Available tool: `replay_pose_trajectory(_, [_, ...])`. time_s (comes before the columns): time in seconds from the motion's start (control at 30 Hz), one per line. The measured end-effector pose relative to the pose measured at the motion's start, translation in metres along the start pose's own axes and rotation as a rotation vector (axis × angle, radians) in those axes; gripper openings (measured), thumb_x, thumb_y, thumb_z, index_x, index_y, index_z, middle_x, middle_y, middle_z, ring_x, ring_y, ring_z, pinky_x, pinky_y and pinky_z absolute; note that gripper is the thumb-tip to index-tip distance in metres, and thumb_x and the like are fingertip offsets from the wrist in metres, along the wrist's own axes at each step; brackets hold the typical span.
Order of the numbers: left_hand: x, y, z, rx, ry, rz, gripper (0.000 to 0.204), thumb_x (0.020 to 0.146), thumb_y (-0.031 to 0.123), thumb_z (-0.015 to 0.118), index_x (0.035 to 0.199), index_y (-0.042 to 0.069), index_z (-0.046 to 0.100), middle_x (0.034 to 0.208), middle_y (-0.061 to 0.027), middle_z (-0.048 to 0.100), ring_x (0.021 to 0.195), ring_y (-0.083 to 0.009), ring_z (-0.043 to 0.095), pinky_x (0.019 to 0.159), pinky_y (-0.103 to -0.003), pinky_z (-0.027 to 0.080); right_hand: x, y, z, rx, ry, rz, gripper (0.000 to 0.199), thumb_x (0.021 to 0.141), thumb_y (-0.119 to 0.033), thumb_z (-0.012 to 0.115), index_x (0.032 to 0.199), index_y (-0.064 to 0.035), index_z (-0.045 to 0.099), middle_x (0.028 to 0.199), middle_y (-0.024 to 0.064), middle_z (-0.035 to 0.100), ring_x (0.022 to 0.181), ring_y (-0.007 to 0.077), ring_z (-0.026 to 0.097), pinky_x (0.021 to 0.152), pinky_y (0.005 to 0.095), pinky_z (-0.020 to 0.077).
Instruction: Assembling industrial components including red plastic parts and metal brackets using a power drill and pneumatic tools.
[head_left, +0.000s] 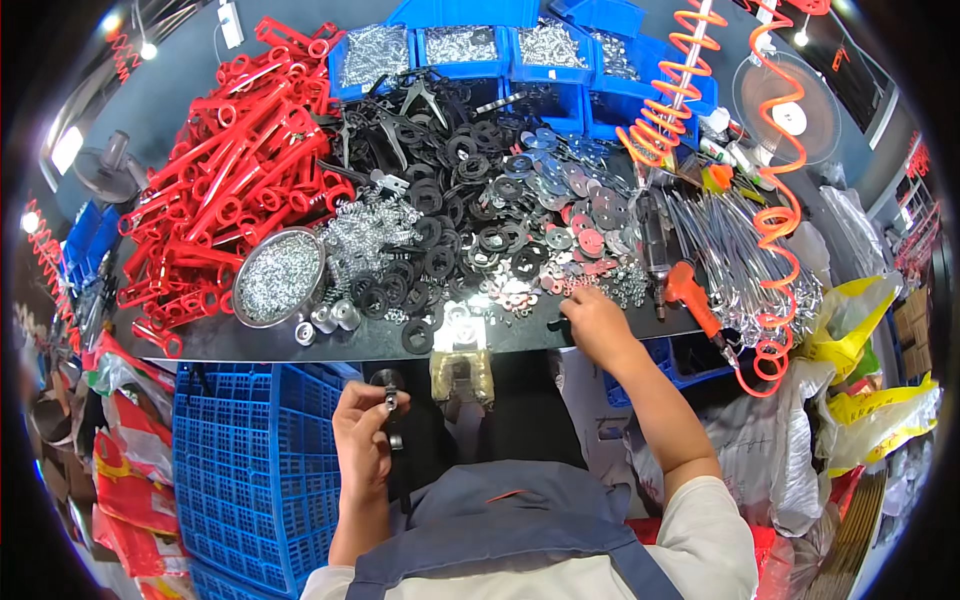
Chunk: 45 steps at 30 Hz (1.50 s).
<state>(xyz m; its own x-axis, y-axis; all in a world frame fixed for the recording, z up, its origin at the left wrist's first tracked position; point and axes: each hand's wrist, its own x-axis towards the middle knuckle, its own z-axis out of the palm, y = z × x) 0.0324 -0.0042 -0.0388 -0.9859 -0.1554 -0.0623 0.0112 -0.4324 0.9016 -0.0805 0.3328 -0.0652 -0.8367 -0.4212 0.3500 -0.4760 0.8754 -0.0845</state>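
My left hand (pixel 362 440) is in front of the table edge, its fingers closed round a small dark part with shiny metal pieces (pixel 391 402); its exact kind is unclear. At the table's front edge, my right hand (pixel 597 328) has its fingertips drawn together beside a heap of small washers (pixel 515 292) and little red pieces (pixel 580 284). Whatever those fingers pinch, if anything, is too small to make out. Between my hands, a clear-sided metal fixture (pixel 461 365) is fastened at the table edge under a bright light.
Red metal handles (pixel 230 180) are piled at the left, behind a bowl of small metal parts (pixel 280 278). Black rings (pixel 430 200) and steel discs (pixel 605 208) cover the middle. Blue bins (pixel 463 68) stand behind. A red-and-black power screwdriver (pixel 692 298), orange coiled hoses (pixel 775 215) and metal rods (pixel 735 250) occupy the right.
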Motion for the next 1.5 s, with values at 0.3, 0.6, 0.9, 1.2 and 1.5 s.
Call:
replay_pose_trajectory(0.3, [-0.015,0.004,0.02,-0.012,0.0,0.006,0.014,0.077,0.002,0.056,0.09,0.002,0.052,0.086,-0.0171,0.065,0.079,-0.0204,0.063,0.075,-0.029,0.05,-0.013,0.004,0.015,0.634,0.068,0.324,0.015,0.067,-0.001,0.064,0.082,-0.0014,0.061,0.082,0.0092,0.054,0.067,0.0201,0.057,0.062,0.0317,0.0469])
replay_pose_trajectory(0.6, [-0.018,-0.001,0.015,-0.052,-0.024,0.02,0.013,0.079,-0.002,0.057,0.091,0.002,0.054,0.088,-0.0157,0.066,0.081,-0.0213,0.064,0.078,-0.031,0.05,-0.03,-0.027,-0.013,0.813,0.191,0.525,0.011,0.073,-0.001,0.068,0.081,-0.0002,0.061,0.079,0.0026,0.059,0.071,0.0085,0.06,0.064,0.024,0.0469])
replay_pose_trajectory(0.9, [-0.018,-0.01,0.022,0.038,0.008,0.009,0.012,0.081,-0.007,0.054,0.088,0.002,0.054,0.084,-0.0073,0.063,0.077,-0.0105,0.06,0.071,-0.025,0.048,-0.01,-0.183,-0.048,0.679,0.504,-0.5,0.024,0.069,0.004,0.073,0.092,0.002,0.064,0.086,0.0129,0.064,0.068,0.0255,0.063,0.057,0.0308,0.0519])
replay_pose_trajectory(1.2, [-0.023,-0.016,0.014,0.027,-0.004,-0.055,0.009,0.082,-0.005,0.056,0.09,0.0,0.056,0.083,-0.0073,0.063,0.075,-0.0091,0.058,0.066,-0.023,0.047,-0.003,-0.2,-0.052,0.517,0.279,-0.519,0.029,0.068,-0.003,0.064,0.095,0.0054,0.061,0.087,0.0132,0.059,0.07,0.0248,0.058,0.057,0.0314,0.05])
replay_pose_trajectory(1.5, [-0.023,-0.012,0.005,0.068,-0.068,-0.125,0.009,0.083,-0.005,0.058,0.091,-0.001,0.056,0.087,-0.0093,0.065,0.079,-0.0114,0.061,0.074,-0.026,0.049,-0.005,-0.199,-0.047,0.555,0.273,-0.501,0.023,0.067,-0.002,0.062,0.09,0.0045,0.062,0.083,0.0107,0.058,0.068,0.0223,0.058,0.055,0.0299,0.0495])
